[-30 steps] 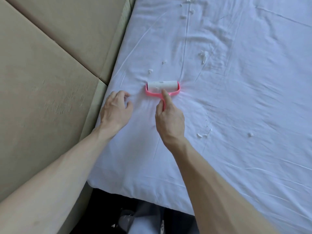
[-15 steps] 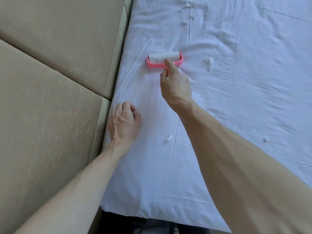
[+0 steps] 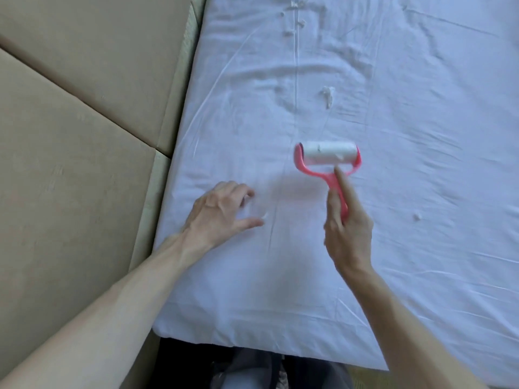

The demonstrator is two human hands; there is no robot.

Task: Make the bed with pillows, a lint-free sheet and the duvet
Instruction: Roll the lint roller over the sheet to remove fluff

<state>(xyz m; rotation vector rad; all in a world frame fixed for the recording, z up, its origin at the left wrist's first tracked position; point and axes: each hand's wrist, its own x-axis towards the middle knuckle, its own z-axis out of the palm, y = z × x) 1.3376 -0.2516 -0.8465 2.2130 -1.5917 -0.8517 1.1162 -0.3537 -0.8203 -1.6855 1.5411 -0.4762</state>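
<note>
Head view, looking down.

- We note a wrinkled white bed sheet [image 3: 407, 169] stretched over the bed. It fills the middle and right of the frame, and its near edge runs along the bottom.
- The right hand [image 3: 348, 228] is clamped on the handle of a pink plastic lint roller [image 3: 327, 161]. The fingers curl round the handle, and the index finger [image 3: 341, 182] lies straight along it toward the fork.
- The roller's white sticky roll sits crosswise at the far end of the tool, with small specks stuck to it.
- The roller is over the middle of the sheet, to the right of the other hand. The frame is blurred here, so we cannot tell whether the roll touches the cloth.
- The left hand [image 3: 222, 214] rests on the sheet near its left edge and holds nothing. The fingers are apart and lightly bent, with the thumb stretched out to the right.
- White lint clumps [image 3: 292, 23] lie scattered at the far end of the sheet.
- A larger tuft [image 3: 327, 96] lies beyond the roller, apart from it.
- A small bit [image 3: 417, 216] lies right of the right hand.
- A tiny fleck [image 3: 264, 215] sits just beside the left thumb tip.
- Beige padded wall panels [image 3: 84, 136] stand along the left side of the bed, their seams running diagonally.
- Dark and grey cloth [image 3: 252, 369] shows below the near edge. We cannot tell what it is.
</note>
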